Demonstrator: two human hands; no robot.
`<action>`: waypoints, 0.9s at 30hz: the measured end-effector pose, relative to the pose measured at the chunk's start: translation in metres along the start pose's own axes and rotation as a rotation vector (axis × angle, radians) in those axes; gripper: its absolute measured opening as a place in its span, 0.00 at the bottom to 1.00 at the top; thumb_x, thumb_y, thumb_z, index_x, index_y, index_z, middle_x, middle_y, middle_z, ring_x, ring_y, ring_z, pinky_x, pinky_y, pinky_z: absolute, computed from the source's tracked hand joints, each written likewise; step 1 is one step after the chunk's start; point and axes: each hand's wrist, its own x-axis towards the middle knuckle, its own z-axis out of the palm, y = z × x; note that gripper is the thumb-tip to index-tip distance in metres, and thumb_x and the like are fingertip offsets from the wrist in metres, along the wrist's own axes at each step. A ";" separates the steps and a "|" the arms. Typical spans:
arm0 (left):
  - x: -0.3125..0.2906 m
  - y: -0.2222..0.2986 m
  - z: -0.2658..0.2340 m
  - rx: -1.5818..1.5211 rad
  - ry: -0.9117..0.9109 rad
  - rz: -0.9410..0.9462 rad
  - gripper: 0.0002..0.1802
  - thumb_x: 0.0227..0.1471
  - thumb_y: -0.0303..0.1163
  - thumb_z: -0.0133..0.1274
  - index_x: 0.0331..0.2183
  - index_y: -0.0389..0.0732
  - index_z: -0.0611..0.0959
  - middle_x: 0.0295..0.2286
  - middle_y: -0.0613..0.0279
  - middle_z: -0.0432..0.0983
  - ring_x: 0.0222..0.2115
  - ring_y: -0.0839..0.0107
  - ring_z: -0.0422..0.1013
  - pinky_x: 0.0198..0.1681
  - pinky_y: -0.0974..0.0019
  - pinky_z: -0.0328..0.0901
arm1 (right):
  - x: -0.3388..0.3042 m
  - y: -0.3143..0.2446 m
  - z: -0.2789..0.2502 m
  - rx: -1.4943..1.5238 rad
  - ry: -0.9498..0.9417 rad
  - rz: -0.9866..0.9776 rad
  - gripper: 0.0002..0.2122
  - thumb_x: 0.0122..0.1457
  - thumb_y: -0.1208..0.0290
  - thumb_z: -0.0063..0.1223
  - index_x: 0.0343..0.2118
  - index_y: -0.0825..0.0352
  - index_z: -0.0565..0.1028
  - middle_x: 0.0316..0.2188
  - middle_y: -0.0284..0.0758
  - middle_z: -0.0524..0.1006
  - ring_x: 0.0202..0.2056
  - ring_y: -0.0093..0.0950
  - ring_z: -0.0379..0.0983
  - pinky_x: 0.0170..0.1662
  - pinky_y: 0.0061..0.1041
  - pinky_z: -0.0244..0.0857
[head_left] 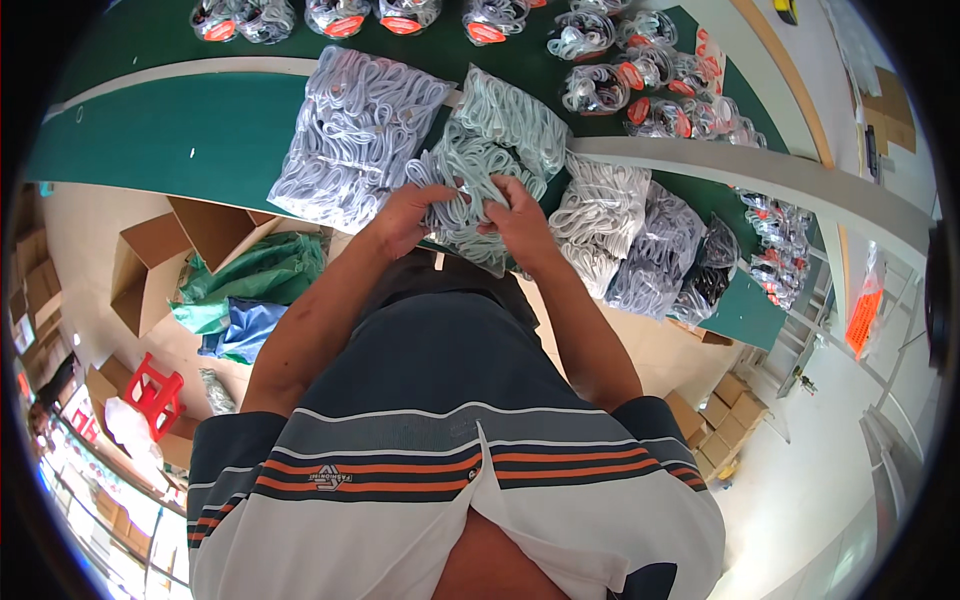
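Observation:
My left hand (408, 216) and my right hand (517, 222) are close together at the front edge of the green table. Between them is a bundle of coiled pale cable (473, 168), and the fingers of both hands are closed on it. Under and behind the bundle lies a clear bag of pale greenish-white coiled cables (512, 118). Left of my hands a larger clear bag of white coiled cables (352, 130) lies flat. To the right are a bag of off-white cables (606, 205) and a bag of greyish cables (655, 245).
Bagged cable bundles with orange labels (590, 90) stand in rows along the back. A grey metal beam (740, 155) crosses above the table's right part. A bag of black cable (715, 255) lies at the right. Open cardboard boxes (150, 265) and a red stool (155, 393) are on the floor at left.

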 end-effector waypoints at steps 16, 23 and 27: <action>0.002 -0.081 0.085 0.139 0.184 -0.056 0.14 0.60 0.28 0.63 0.44 0.29 0.88 0.35 0.57 0.86 0.34 0.68 0.81 0.41 0.69 0.74 | -0.058 0.045 -0.057 -0.556 -0.069 -0.437 0.14 0.71 0.65 0.48 0.53 0.67 0.71 0.39 0.44 0.81 0.34 0.40 0.78 0.39 0.35 0.70; 0.009 -0.139 0.117 0.128 0.239 0.056 0.14 0.62 0.31 0.61 0.44 0.29 0.86 0.36 0.54 0.85 0.33 0.66 0.81 0.41 0.66 0.75 | -0.027 0.106 -0.207 -1.069 -0.003 -0.367 0.11 0.65 0.68 0.51 0.47 0.64 0.78 0.40 0.38 0.82 0.40 0.40 0.77 0.44 0.36 0.70; 0.009 -0.169 0.126 0.119 0.287 0.050 0.13 0.62 0.31 0.60 0.43 0.29 0.86 0.36 0.53 0.86 0.33 0.65 0.81 0.41 0.66 0.75 | 0.007 0.128 -0.242 -1.223 0.119 -1.035 0.09 0.60 0.68 0.53 0.40 0.63 0.78 0.37 0.36 0.79 0.41 0.40 0.74 0.42 0.40 0.70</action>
